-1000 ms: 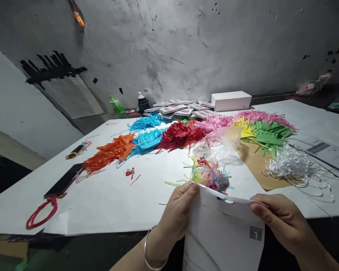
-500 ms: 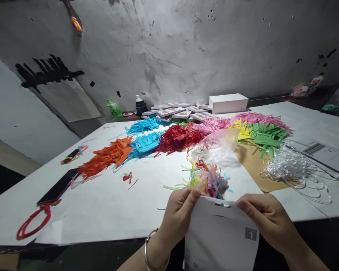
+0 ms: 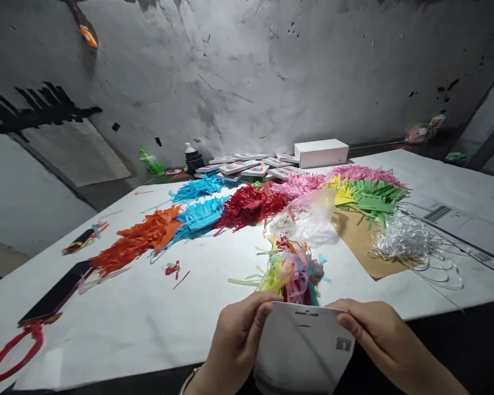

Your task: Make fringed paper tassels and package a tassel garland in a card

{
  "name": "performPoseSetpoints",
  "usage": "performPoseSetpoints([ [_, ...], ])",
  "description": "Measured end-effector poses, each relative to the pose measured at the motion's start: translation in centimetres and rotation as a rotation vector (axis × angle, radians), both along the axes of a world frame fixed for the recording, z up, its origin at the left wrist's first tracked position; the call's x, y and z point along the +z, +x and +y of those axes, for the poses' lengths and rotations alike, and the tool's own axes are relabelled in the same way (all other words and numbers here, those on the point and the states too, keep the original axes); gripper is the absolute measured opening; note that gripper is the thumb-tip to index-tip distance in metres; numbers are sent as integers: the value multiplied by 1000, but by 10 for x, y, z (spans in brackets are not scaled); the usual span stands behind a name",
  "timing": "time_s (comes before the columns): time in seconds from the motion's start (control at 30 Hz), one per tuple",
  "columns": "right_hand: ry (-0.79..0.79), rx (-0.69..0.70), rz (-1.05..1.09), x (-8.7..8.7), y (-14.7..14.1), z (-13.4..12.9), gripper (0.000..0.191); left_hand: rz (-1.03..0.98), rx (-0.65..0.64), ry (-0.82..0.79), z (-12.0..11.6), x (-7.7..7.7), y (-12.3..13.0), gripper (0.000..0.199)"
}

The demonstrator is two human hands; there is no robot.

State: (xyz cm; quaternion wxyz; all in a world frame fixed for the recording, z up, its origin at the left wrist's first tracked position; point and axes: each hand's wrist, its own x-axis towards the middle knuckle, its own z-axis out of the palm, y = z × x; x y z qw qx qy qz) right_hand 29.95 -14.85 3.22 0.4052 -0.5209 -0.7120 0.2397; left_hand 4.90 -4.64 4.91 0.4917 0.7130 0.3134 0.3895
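L hand [image 3: 236, 343] & R hand [image 3: 376, 334] are showing bare, R forearm [image 3: 428, 373] too; thin, curved, silvery bracelet [image 3: 188, 379] is sitting at L wrist [image 3: 203, 378].

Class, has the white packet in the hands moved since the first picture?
Yes: against the multicoloured strips, the white packet has shifted back toward the camera, uncovering more.

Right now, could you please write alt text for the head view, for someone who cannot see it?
A left hand and right hand grip a white packet by its upper edge, before a white table strewn with colourful paper strips; a white box stands near the grey wall.
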Motion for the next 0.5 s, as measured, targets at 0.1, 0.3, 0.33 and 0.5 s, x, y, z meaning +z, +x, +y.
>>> performPoseSetpoints([
  [0.1, 234, -104, -38, -8, -11, -2, 34, -156, 46, -253, -2, -12, 1, 42],
  [0.3, -5, -1, 339, -21, -23, -4, 42, -289, -73, -701, -2, -22, -3, 40],
  [0.33, -29, -33, 356, -23, -25, -4, 42, -234, -74, -639, -2, -20, -5, 38],
  [0.5, -41, -221, 340, -30, -41, 0, 36, -8, -74, -429, -5, -13, -13, 36],
])
